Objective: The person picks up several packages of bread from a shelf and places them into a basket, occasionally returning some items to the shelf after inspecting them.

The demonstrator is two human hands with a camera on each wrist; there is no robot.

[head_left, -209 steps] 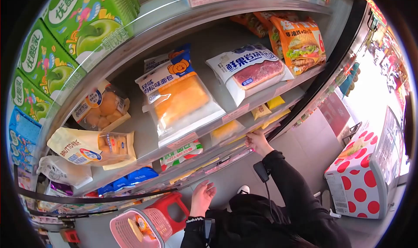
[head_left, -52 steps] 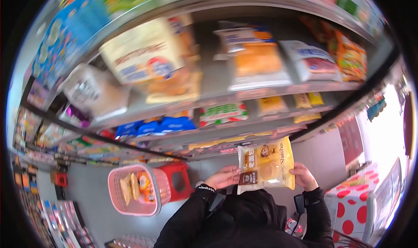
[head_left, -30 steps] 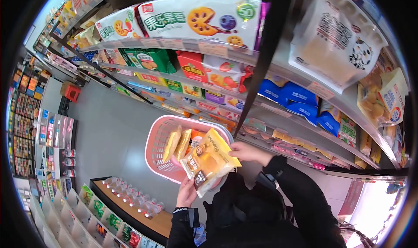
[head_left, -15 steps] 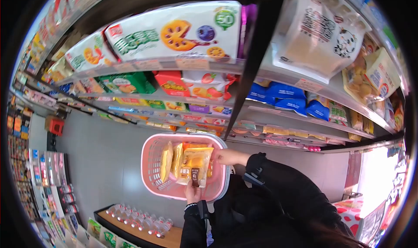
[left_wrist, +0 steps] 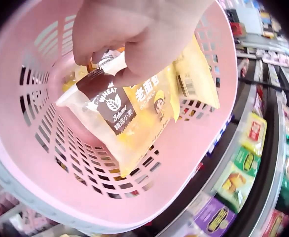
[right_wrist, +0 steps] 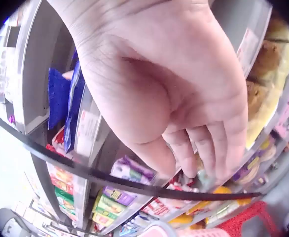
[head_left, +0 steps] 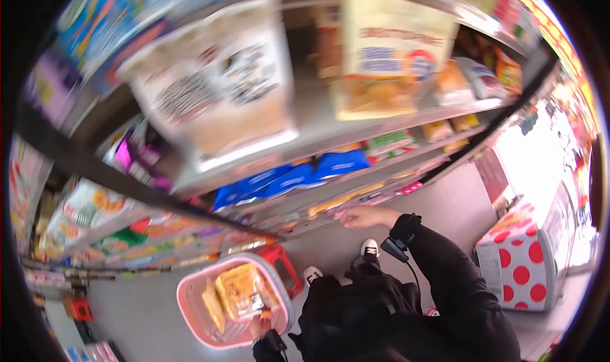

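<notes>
In the head view my left hand (head_left: 259,327) is at the near side of the pink basket (head_left: 192,321), on a yellow bread packet (head_left: 240,289). The left wrist view shows that hand (left_wrist: 129,39) pinching the dark brown end of the packet (left_wrist: 139,111) between thumb and fingers, inside the basket (left_wrist: 100,210). Another yellow packet (left_wrist: 196,74) lies beside it. My right hand (head_left: 368,217) is out before the lower shelves, away from the basket; in the right wrist view this hand (right_wrist: 179,94) has its palm bare and fingers loosely extended, holding nothing.
Shelves with a white bread bag (head_left: 222,88), a cream bag (head_left: 387,57) and blue packets (head_left: 292,177) stand in front. Behind the basket is a red stool (head_left: 283,263). A red-dotted white freezer (head_left: 518,263) stands at the right.
The view has swung right along the shelves. My right hand has left the basket and reached out towards the shelves, while my left hand stays on the packet, which lies lower in the basket.
</notes>
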